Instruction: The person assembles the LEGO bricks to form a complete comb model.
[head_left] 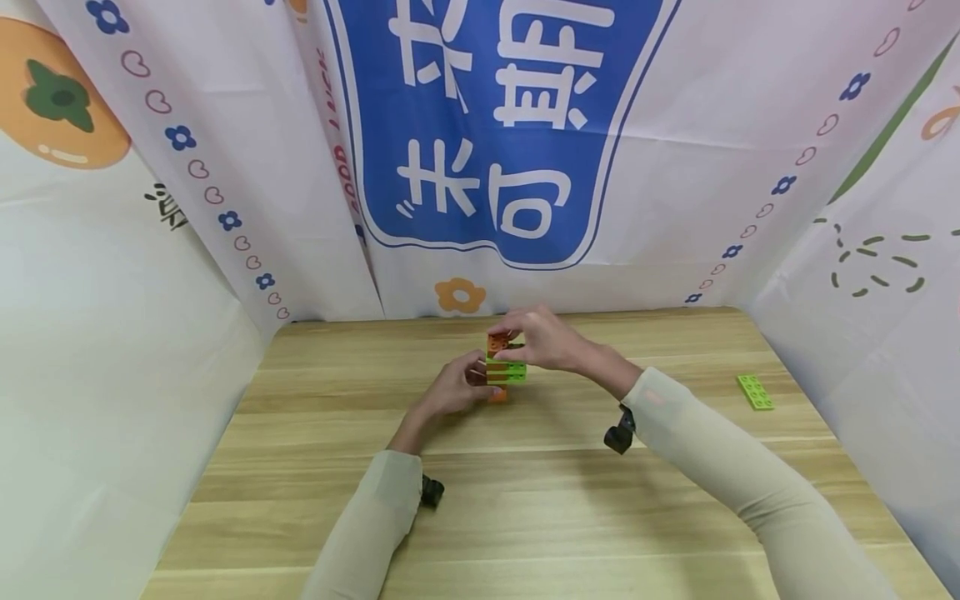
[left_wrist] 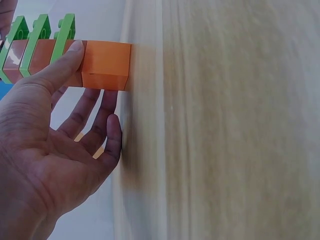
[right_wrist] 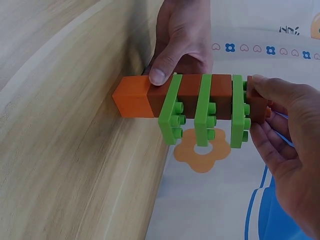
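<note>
A tower of toy building bricks [head_left: 498, 367] stands upright near the back of the table. Its base is an orange brick [right_wrist: 134, 96]; above it brown bricks [right_wrist: 190, 92] alternate with green plates [right_wrist: 204, 107], whose studded ends jut out to one side. My left hand [head_left: 452, 387] grips the lower part, thumb on a brown brick just above the base, some fingers behind the tower. At the top, my right hand [head_left: 551, 337] pinches the uppermost brown brick [right_wrist: 258, 107] between thumb and fingers. That brick sits against the highest green plate.
A loose green plate [head_left: 755, 392] lies at the right side of the wooden table [head_left: 525, 500]. Printed white cloth [head_left: 675, 192] hangs behind the table and at both sides, close behind the tower.
</note>
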